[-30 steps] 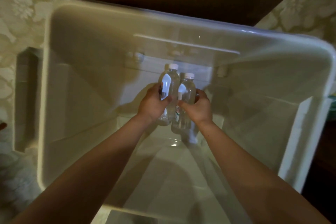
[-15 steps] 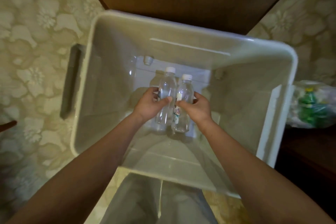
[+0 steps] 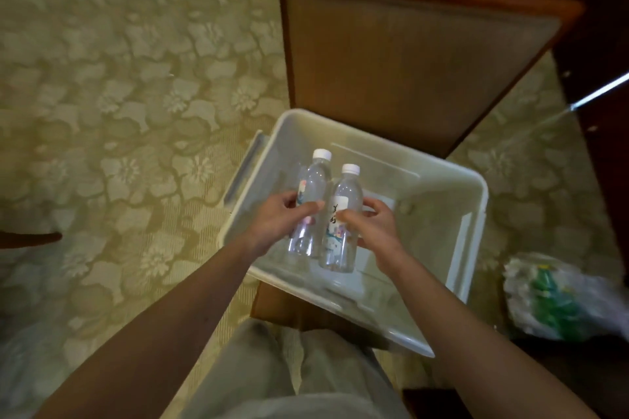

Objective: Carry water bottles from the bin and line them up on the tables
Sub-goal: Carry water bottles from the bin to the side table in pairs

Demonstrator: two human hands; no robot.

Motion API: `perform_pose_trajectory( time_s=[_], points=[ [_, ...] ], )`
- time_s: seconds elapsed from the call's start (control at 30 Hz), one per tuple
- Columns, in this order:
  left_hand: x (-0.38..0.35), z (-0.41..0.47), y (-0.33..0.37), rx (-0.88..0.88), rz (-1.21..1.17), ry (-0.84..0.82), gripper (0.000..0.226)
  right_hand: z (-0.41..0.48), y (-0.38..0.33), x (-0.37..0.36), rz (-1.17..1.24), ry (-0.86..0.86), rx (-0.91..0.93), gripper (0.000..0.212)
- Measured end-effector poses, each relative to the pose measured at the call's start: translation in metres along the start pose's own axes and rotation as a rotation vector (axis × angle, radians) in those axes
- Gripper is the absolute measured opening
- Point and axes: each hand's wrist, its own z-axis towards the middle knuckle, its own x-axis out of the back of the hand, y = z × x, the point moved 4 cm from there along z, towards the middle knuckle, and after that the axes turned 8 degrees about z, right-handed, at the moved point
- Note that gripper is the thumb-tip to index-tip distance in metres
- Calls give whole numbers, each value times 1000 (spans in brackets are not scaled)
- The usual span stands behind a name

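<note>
The person stands over a white plastic bin (image 3: 482, 204) with a water bottle in each hand, both held over the open bin. The left hand (image 3: 277, 223) has its fingers (image 3: 308, 207) curled round the middle of the left bottle (image 3: 318, 180), and the right hand (image 3: 376, 231) grips the right bottle (image 3: 348, 192) about its label, thumb on the near side and fingers (image 3: 372, 205) wrapped round the far side. Both bottles are clear with white caps. They lean away from the person, caps toward the far side. They sit just beside each other, the left one a little farther off, though I cannot tell whether they touch.

The bin has a grey handle (image 3: 245, 168) on its left side. Beyond it lies a brown padded chair (image 3: 401, 65) framed in polished reddish wood, and a brown surface shows under the bin's near left corner. A pale green carpet (image 3: 119, 95) with a flower pattern covers the floor to the left. To the right, on a dark surface, is a clear plastic bag (image 3: 531, 282) with green things inside. The person's grey trousers (image 3: 272, 378) fill the near edge between the two bare forearms.
</note>
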Motion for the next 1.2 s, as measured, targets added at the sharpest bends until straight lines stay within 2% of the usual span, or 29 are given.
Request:
perform_pose_trajectory(
  time_s=[0.27,0.4,0.53,0.7,0.8,0.97,1.1,1.2],
  points=[
    [56,-66,19,-93,-146,168,53,-46,-56,-49,-21,-172,106,31],
    [87,-103,15,-80,-257,291,83,-71,-73,-89,-72,-272,150,31],
    [117,-149,1,-103,-378,391,90,-102,-77,-134,-128,-397,177,37],
    [150,-216,-33,-168,-583,466,75,-157,-66,-189,-216,-545,216,31],
    [165,-264,-62,-176,-617,539,59,-199,-49,-221,-277,-624,254,28],
    [191,-350,-126,-185,-650,654,53,-276,-5,-265,-332,-757,299,22],
    [200,-420,-177,-207,-705,706,25,-334,42,-301,-375,-846,297,19],
    [206,-466,-224,-174,-797,778,37,-377,81,-325,-423,-918,310,14]
  ],
)
